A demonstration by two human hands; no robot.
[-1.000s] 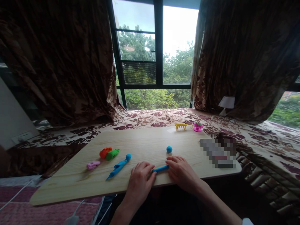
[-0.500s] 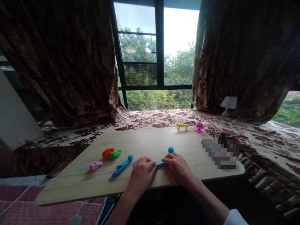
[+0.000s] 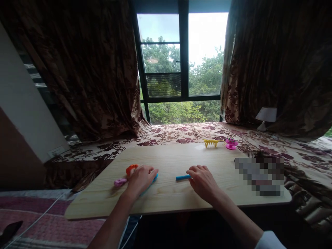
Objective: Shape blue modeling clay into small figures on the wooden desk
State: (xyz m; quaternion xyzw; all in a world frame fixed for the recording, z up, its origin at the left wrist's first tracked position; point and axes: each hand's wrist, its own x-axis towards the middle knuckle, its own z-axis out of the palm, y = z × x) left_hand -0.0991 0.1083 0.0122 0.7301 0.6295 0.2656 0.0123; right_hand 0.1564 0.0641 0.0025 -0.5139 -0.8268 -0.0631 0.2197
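My left hand lies over a long blue clay piece on the left part of the wooden tabletop. Its fingers are curled around the piece, and only the piece's far end shows. An orange clay lump sits just behind this hand and a pink one just left of it. My right hand rests to the right. Its bent fingertips pinch the right end of a thin blue clay roll that lies flat on the wood.
A yellow clay figure and a pink clay figure stand at the table's far edge. A blurred-out object lies at the right end. A small white lamp stands on the patterned sill, with curtains on both sides.
My left hand left the blue roll and moved left onto the long blue piece, hiding the green lump. The right hand stays at the roll. The small blue ball is out of sight.
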